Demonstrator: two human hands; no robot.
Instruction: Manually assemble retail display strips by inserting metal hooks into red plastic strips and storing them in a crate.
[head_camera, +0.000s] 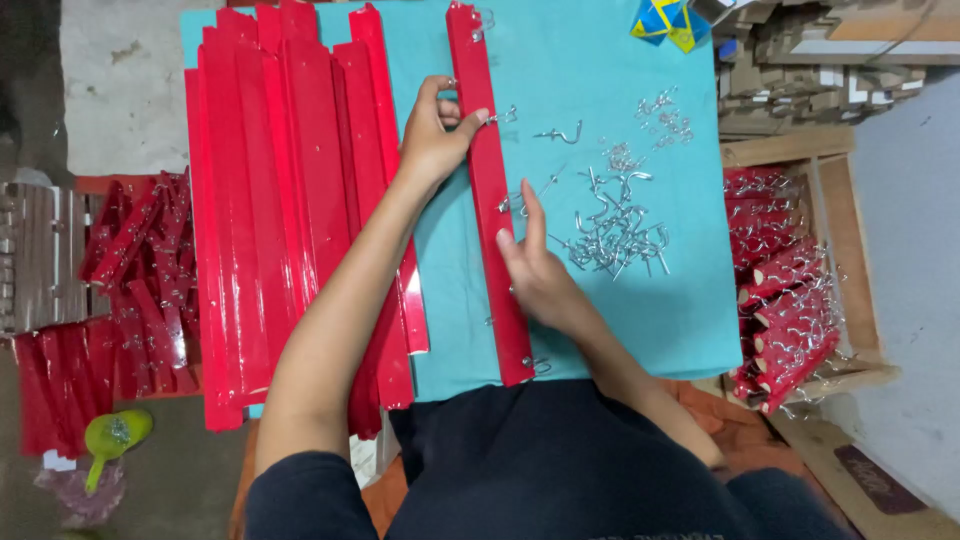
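A table (660, 320) covered in turquoise sheeting fills the middle of the room, with the person seated at its near edge. Across its left half lies a broad stack of long red strips (270, 210), glossy and overlapping. To the right, off the table, a wooden crate (850, 230) holds finished red strips bristling with metal hooks, and another heap of red pieces (130, 260) sits on the floor to the left.

One single red strip (490, 200) lies apart from the stack, running almost straight away from the person, with hooks already fixed at its far and near ends. The left hand (435, 135) rests on its upper part, its grip narrow: thumb and fingers curl over the strip's left edge and pin it down. The right hand (535, 270) sits against the strip's right edge lower down, forefinger stretched out, the other fingers loosely curled; whether it pinches a hook I cannot tell. Just beside that hand lies a loose pile of silver hooks (615, 230).
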